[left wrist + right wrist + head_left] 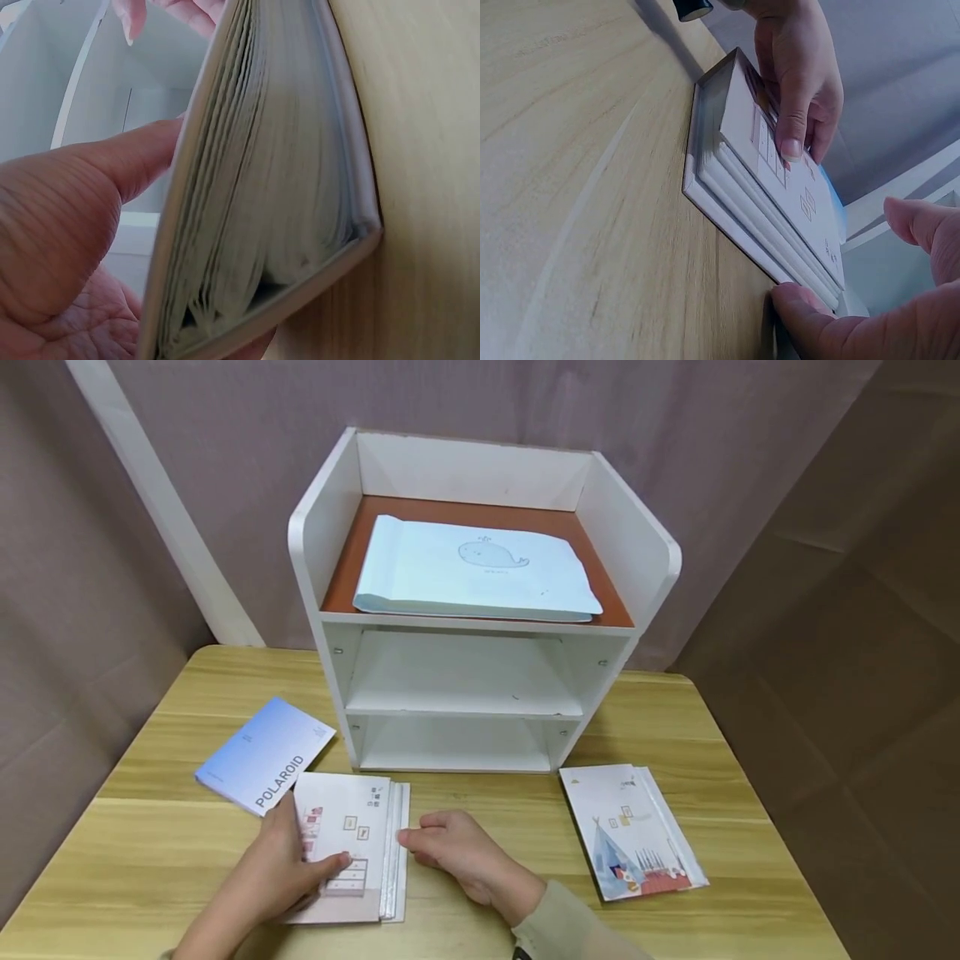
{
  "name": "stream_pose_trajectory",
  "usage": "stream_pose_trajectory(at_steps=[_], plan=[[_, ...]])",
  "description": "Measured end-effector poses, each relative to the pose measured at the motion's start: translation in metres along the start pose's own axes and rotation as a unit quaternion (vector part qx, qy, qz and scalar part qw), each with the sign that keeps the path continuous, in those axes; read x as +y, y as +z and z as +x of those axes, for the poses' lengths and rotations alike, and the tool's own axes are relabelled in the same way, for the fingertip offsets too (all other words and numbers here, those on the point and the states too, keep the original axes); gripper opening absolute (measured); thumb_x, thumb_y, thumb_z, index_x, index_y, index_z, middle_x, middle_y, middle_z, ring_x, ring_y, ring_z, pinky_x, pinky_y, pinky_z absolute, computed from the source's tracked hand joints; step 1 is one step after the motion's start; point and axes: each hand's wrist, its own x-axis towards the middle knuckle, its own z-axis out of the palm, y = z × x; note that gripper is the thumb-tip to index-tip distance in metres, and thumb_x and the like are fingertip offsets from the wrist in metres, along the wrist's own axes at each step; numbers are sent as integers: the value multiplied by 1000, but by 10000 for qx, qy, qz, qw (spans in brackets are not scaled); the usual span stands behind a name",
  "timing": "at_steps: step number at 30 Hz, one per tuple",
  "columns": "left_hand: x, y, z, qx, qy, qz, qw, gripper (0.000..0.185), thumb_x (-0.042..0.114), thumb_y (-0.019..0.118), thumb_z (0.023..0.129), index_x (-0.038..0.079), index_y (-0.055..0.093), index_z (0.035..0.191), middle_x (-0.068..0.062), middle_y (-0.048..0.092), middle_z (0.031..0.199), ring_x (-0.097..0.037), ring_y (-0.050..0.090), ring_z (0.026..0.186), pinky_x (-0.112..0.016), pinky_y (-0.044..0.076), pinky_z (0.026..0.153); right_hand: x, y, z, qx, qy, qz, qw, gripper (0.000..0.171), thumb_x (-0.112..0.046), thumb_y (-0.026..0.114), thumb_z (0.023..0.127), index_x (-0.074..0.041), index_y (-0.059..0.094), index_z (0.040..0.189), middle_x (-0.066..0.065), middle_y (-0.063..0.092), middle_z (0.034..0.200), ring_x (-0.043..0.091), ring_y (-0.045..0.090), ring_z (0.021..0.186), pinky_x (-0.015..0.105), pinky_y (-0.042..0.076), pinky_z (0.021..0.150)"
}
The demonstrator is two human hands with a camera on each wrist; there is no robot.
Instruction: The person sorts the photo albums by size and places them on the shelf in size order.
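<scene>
— What does the head view give you?

— The whole layout. A white booklet (347,847) with furniture drawings lies flat on the wooden table (165,860), just in front of the white shelf unit (465,693). The left hand (288,868) rests on its cover, thumb laid across the drawings, fingers curled round its left edge. The right hand (450,847) sits loosely curled just beside the right edge, fingertips at the page block.

— And the wrist cameras?

— The right wrist view shows the thickness: several stacked page blocks inside a grey cover, with the left hand (799,82) pressing on top and a right fingertip (802,311) touching the lower corner. The left wrist view looks into the fanned page edges (277,187), cover lifted slightly by the thumb (112,165). Neither shows from above.

— Which way does it run?

— Long axis away from the person, toward the shelf; the loose page edges face right.

— Anything else around?

— A blue Polaroid booklet (262,756) touching its upper-left corner, a tent-picture booklet (630,831) well apart on the right, and a whale-print envelope (476,568) on the top shelf.
</scene>
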Motion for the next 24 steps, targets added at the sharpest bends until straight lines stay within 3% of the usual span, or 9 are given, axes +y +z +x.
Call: stream_pose_trajectory(at_steps=[4,9,12,15,21,24], plan=[[3,2,-1,61,63,20,10000,106,46,87,67,-8,27,136,-21,46,109,-27,50,92,-45,47,81,0,-2,-1,94,-44,6,9999,70,-24,78,82,19,45,127,21,58,119,26,62,104,38,53,90],[5,6,0,196,433,-416,9980,96,27,91,66,-1,34,138,-7,55,101,-15,55,85,-39,49,80,2,-6,-2,187,-61,-128,9997,67,-26,77,84,17,48,126,18,59,117,26,63,102,39,52,90],[7,7,-2,152,400,-535,9977,97,24,90,67,0,33,142,-3,57,99,-11,56,83,-37,50,81,2,-9,-3,209,-17,-174,9996,66,-26,76,84,16,48,127,18,59,117,26,62,102,40,52,91],[9,6,-4,101,226,-507,9984,97,25,89,69,-2,32,143,-6,57,102,-14,56,87,-41,49,85,3,-10,-4,253,-25,-195,9995,64,-25,76,84,15,49,126,18,59,117,26,62,101,40,51,92],[14,5,-6,143,78,-418,9990,98,29,86,73,-6,29,144,-24,53,124,-34,54,110,-55,40,100,4,-13,-5,347,-174,-264,9989,64,-24,75,86,16,48,128,18,61,116,26,61,104,41,50,93],[16,6,-7,233,113,-512,9984,96,30,85,74,-7,29,144,-26,51,128,-34,54,110,-52,43,98,3,-14,-6,382,-260,-302,9985,59,-23,74,86,14,51,126,14,64,108,24,61,103,38,52,90]])
